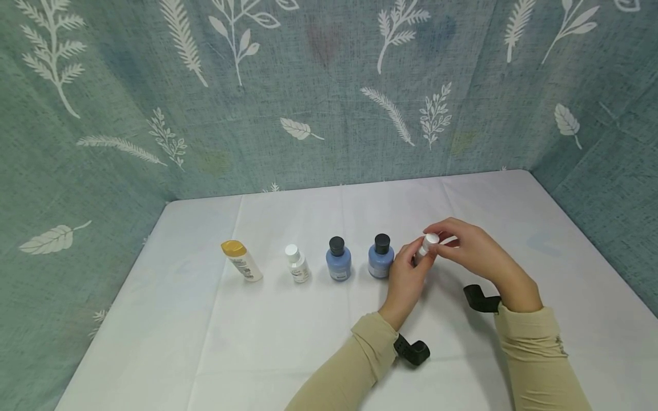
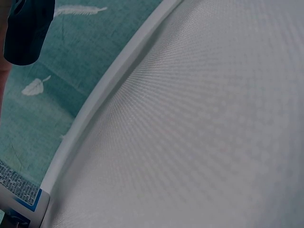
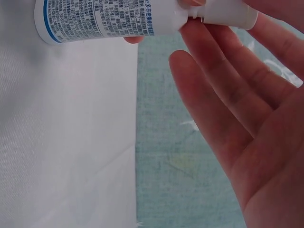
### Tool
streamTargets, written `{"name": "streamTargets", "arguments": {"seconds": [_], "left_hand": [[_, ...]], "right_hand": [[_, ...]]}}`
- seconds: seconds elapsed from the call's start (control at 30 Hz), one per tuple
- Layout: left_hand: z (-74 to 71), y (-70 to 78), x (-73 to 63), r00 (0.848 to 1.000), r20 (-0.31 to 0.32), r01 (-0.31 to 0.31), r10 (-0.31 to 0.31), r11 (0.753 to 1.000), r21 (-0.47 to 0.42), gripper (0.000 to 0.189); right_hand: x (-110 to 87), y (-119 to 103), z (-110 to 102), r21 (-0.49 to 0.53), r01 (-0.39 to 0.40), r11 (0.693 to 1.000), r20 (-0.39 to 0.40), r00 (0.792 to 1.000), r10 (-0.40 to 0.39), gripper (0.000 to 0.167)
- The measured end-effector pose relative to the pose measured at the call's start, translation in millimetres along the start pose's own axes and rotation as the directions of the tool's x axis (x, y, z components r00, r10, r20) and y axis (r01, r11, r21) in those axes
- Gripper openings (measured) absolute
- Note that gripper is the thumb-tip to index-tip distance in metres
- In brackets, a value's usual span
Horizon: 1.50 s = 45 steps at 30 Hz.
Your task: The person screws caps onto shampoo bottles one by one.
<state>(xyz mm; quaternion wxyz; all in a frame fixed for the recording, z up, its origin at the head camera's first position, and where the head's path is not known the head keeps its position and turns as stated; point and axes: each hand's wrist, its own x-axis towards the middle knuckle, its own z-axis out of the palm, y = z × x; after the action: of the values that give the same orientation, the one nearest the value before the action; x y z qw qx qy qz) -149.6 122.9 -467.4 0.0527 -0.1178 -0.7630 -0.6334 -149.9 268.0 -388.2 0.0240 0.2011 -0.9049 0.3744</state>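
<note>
At the right end of a row of bottles, my left hand [image 1: 404, 281] grips a small white bottle [image 3: 95, 20] around its body. The bottle has blue bands and small dark print, and a corner of it shows at the lower left of the left wrist view. Its white cap [image 1: 432, 240] is pinched between the fingers and thumb of my right hand [image 1: 470, 246]. In the right wrist view a narrow gap with small ridges shows between cap and shoulder. Just left of my left hand stands a blue bottle with a black cap [image 1: 381, 257].
Leftward in the row stand another blue black-capped bottle [image 1: 338, 264], a white bottle [image 1: 298, 265] and a cream bottle with a yellow cap [image 1: 244, 261]. They stand on a white-covered table [image 1: 267, 337]. A leaf-patterned green cloth [image 1: 319, 97] hangs behind. Black wrist devices [image 1: 413, 351] jut below both hands.
</note>
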Motion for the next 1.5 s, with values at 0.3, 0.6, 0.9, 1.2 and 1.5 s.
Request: {"name": "streamTargets", "arguments": {"seconds": [0.3, 0.6, 0.9, 1.2, 1.5], "left_hand": [[0.0, 0.6, 0.1, 1.0, 0.014, 0.006, -0.006, 0.999, -0.038, 0.033], [-0.5, 1.1, -0.2, 1.0, 0.008, -0.007, 0.007, 1.0, -0.021, 0.032], [-0.5, 1.7, -0.1, 1.0, 0.004, -0.012, 0.012, 1.0, -0.016, 0.031], [-0.5, 1.6, -0.9, 1.0, 0.011, 0.005, -0.005, 1.0, -0.025, 0.032], [-0.6, 1.9, -1.2, 1.0, 0.014, 0.013, -0.012, 0.999, -0.041, 0.033]], "right_hand": [[2.2, -0.3, 3.6, 0.006, -0.044, 0.999, -0.021, 0.999, 0.044, 0.023], [3.4, -1.7, 5.0, 0.01, -0.04, 0.999, -0.026, 0.999, 0.041, 0.022], [2.2, 0.6, 2.7, 0.015, -0.028, 0.999, -0.014, 1.0, 0.028, 0.031], [-0.5, 3.2, -0.8, -0.004, 0.019, 1.0, 0.013, 1.0, -0.019, 0.031], [1.0, 2.0, 0.1, -0.017, 0.002, 1.0, 0.009, 1.0, -0.001, 0.027]]}}
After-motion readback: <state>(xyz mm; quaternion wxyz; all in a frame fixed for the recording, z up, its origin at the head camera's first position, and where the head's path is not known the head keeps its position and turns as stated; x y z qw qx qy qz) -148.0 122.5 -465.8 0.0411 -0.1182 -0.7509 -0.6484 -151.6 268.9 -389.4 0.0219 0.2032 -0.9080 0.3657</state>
